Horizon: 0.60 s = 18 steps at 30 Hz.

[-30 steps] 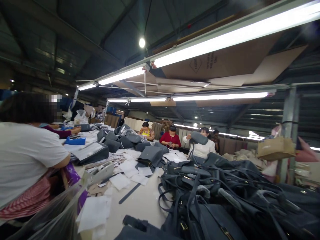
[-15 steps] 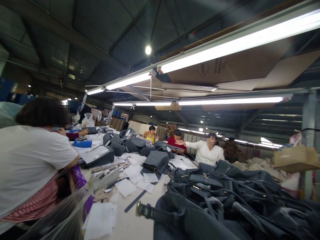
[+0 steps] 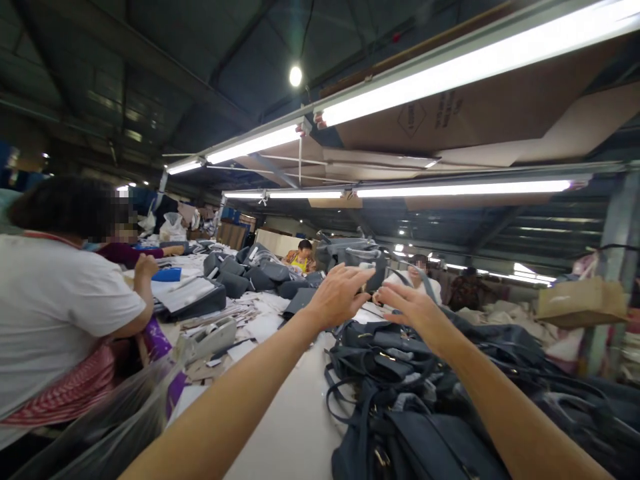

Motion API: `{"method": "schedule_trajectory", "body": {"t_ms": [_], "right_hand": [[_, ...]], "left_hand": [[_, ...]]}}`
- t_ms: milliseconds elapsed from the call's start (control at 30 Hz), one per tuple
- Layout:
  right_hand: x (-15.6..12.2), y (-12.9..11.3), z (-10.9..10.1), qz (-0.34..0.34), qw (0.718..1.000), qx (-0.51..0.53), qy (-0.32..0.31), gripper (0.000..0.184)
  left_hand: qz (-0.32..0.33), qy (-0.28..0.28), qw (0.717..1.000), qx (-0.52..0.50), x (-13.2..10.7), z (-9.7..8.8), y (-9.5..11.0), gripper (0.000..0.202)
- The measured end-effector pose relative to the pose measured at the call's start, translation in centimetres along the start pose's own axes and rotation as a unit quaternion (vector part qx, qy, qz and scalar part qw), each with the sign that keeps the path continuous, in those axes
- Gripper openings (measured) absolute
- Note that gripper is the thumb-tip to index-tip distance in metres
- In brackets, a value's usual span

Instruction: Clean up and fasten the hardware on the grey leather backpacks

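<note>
Both my arms reach forward over the table. My left hand has its fingers stretched out and apart from the thumb, with nothing seen in it. To its right, my right hand is also spread, palm toward the other. Just beyond and above them, a dark grey handbag with straps appears raised off the table. Whether any finger touches it or its strap, I cannot tell. Below my right hand lies a heap of dark handbags with loops of strap and metal fittings.
White paper sheets and more dark bags cover the table farther off. A co-worker in a white shirt leans in at the left. Other people sit across the table. A cardboard box is at the right, near a metal post.
My two hands have come into view, reaching forward. The buckled bag at the near edge is gone from there. A bag now shows raised beyond my hands, hiding the person in red.
</note>
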State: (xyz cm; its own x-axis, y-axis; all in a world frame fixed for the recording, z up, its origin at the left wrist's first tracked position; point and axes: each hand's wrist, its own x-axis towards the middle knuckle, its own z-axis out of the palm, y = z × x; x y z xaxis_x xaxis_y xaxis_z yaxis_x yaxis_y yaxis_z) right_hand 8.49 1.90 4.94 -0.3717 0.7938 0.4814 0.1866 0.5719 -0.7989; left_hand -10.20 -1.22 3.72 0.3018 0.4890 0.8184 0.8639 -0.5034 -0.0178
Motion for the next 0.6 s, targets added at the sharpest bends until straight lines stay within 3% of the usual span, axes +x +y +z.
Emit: {"method": "schedule_trajectory", "body": {"t_ms": [67,167,267,367,467,600], "right_hand": [[-1.8,3.3,-0.2,0.05,0.998,-0.013,-0.037,0.042],[-7.2,8.5,-1.9,0.121,0.987,-0.078,-0.075,0.05],[-12.3,12.1,-4.1,0.157,0.971,-0.16,-0.079,0.045],[-15.9,13.5,-5.7,0.095,0.962,-0.247,-0.068,0.032],[-19.4,13.6,-6.7,0.046,0.958,-0.282,-0.027,0.027],[-25.8,14.0,-9.3,0.103,0.96,-0.248,0.075,0.024]], "left_hand": [[-0.118,-0.048,0.991,-0.045,-4.4,2.6,-0.6,0.036],[-0.21,-0.136,0.966,-0.06,-10.9,7.4,-0.5,0.024],[-0.264,-0.21,0.938,-0.077,-14.9,11.6,0.9,0.02],[-0.283,-0.222,0.929,-0.089,-15.4,14.2,3.3,0.024],[-0.274,-0.197,0.936,-0.097,-13.8,15.0,6.1,0.023],[-0.206,-0.203,0.946,-0.146,-12.0,14.2,9.9,0.034]]}}
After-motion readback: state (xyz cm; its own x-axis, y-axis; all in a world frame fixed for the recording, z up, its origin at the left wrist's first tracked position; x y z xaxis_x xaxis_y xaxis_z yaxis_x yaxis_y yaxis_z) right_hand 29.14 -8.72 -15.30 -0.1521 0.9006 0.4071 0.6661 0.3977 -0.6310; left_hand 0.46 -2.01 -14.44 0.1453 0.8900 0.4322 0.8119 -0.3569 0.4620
